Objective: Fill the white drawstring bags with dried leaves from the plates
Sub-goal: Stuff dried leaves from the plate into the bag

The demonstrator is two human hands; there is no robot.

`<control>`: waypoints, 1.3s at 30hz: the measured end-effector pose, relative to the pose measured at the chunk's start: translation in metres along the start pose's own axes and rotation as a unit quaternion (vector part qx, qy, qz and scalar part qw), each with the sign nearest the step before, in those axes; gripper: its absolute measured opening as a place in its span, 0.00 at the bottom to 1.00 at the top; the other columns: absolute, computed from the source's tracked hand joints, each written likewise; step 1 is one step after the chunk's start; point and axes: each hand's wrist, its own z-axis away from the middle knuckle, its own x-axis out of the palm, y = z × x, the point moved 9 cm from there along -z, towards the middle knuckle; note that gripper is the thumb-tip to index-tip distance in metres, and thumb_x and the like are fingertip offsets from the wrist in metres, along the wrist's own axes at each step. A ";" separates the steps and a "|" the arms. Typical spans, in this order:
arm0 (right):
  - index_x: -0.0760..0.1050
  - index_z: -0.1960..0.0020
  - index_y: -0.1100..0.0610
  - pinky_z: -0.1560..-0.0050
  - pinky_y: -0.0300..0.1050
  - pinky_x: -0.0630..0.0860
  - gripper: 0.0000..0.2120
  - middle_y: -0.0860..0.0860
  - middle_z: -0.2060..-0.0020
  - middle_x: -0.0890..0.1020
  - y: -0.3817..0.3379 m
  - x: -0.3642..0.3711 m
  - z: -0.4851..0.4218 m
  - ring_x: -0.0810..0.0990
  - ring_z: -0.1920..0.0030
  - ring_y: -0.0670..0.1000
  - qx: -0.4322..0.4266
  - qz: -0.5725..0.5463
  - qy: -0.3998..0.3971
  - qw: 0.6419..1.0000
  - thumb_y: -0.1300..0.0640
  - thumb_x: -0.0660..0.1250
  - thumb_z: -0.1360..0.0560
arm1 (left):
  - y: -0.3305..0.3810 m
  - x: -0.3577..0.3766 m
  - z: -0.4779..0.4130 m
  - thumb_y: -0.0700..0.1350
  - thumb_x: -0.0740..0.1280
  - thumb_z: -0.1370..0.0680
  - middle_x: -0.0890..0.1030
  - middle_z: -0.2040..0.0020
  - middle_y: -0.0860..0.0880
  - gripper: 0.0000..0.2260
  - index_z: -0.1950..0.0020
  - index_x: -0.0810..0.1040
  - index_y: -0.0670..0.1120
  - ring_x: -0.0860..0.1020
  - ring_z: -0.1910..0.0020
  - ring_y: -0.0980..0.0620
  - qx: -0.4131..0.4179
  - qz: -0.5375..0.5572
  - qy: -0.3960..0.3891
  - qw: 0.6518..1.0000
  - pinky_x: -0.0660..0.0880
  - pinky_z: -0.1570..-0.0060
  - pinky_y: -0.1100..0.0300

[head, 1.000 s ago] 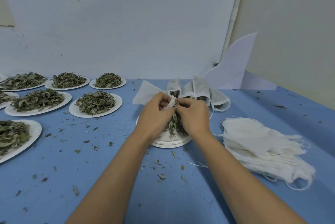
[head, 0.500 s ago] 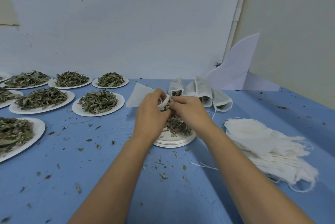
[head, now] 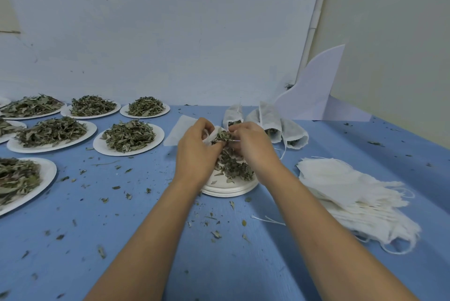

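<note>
My left hand (head: 196,152) grips the mouth of a white drawstring bag (head: 180,130), whose flat body trails to the left behind the hand. My right hand (head: 253,147) pinches a clump of dried leaves (head: 222,135) at the bag's opening. Both hands hover over a stack of white plates (head: 231,188) carrying a small heap of leaves (head: 233,166). Three filled bags (head: 272,123) lie just behind, mouths facing me. A pile of empty bags (head: 350,193) lies at the right.
Several white plates heaped with dried leaves (head: 129,137) stand at the left in rows on the blue table (head: 97,227). Leaf crumbs are scattered over the table. A white curved card (head: 314,91) leans in the back corner against the wall.
Both hands have risen slightly above the plate with the bag. More leaves now show at the bag's mouth between the fingers.
</note>
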 end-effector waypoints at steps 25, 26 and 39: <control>0.82 0.55 0.57 0.55 0.41 0.73 0.05 0.48 0.62 0.83 -0.019 -0.008 0.014 0.80 0.57 0.48 -0.146 0.166 0.078 0.972 0.57 0.69 0.26 | -0.014 -0.019 -0.009 0.33 0.63 0.28 0.68 0.70 0.51 0.09 0.56 0.69 0.46 0.66 0.73 0.52 -0.086 0.015 0.120 0.989 0.61 0.73 0.57; 0.83 0.55 0.56 0.55 0.41 0.74 0.05 0.48 0.61 0.83 -0.020 -0.009 0.015 0.80 0.57 0.47 -0.147 0.171 0.086 0.970 0.57 0.69 0.26 | -0.014 -0.018 -0.010 0.32 0.63 0.28 0.69 0.69 0.51 0.10 0.56 0.69 0.46 0.66 0.73 0.52 -0.089 0.013 0.121 0.989 0.61 0.73 0.57; 0.82 0.53 0.58 0.55 0.41 0.73 0.05 0.48 0.66 0.82 -0.023 -0.029 0.022 0.79 0.61 0.48 -0.159 0.158 0.176 0.959 0.63 0.69 0.27 | -0.024 0.008 0.005 0.52 0.70 0.27 0.73 0.61 0.53 0.12 0.52 0.69 0.51 0.74 0.65 0.56 -0.147 0.121 -0.006 0.982 0.68 0.67 0.61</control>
